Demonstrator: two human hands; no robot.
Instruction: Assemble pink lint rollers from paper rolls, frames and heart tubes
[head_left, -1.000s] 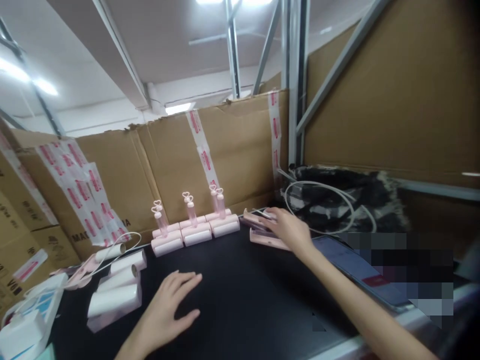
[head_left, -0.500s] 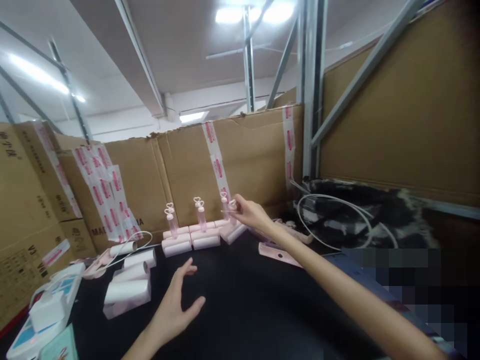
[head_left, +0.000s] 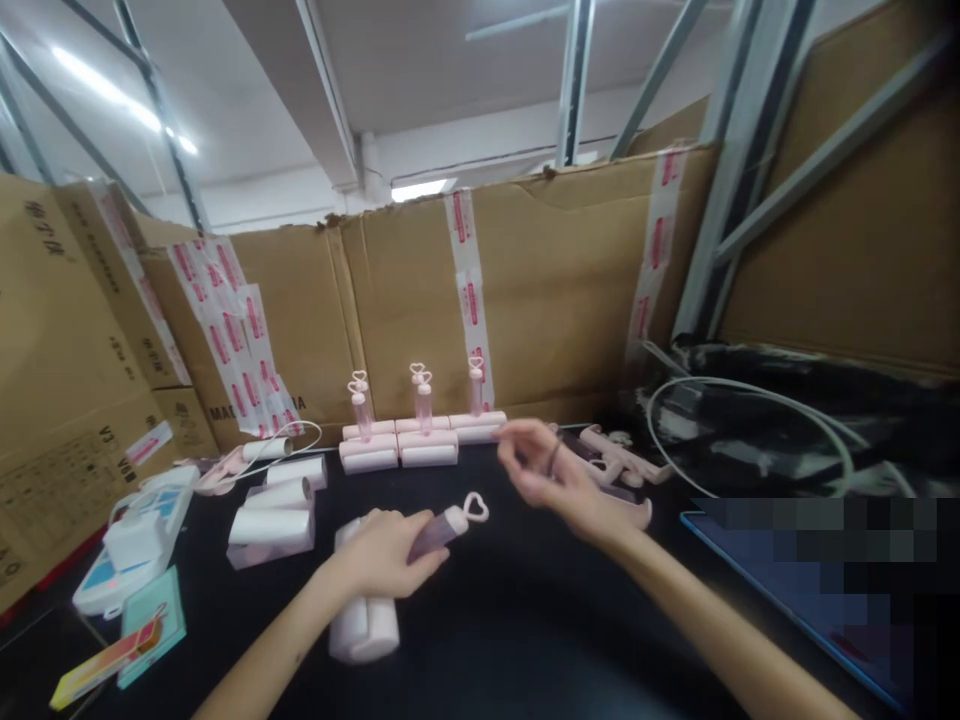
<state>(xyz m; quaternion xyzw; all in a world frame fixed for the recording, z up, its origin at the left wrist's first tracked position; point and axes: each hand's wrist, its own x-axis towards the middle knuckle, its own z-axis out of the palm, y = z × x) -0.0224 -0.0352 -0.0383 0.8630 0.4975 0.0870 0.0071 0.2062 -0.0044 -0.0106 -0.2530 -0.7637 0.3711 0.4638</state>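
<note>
The lint roller [head_left: 375,600] is best kept steady in the closed left grip [head_left: 386,552] while the empty, loosely open right hand [head_left: 551,480], just beyond that grip, is brought to the heart-tipped handle [head_left: 454,520].

Colours of the work surface and goods.
Pale pink lint roller [head_left: 375,610] with heart-topped handle in the left hand [head_left: 386,550]; matching pink rollers [head_left: 420,445] at 12 o'clock on a black table [head_left: 525,640]. White paper refills [head_left: 274,520] at 10 o'clock. Brown cardboard boxes [head_left: 562,290] carry white tape printed with red marks. A teal card [head_left: 154,625] lies at 8 o'clock.
</note>
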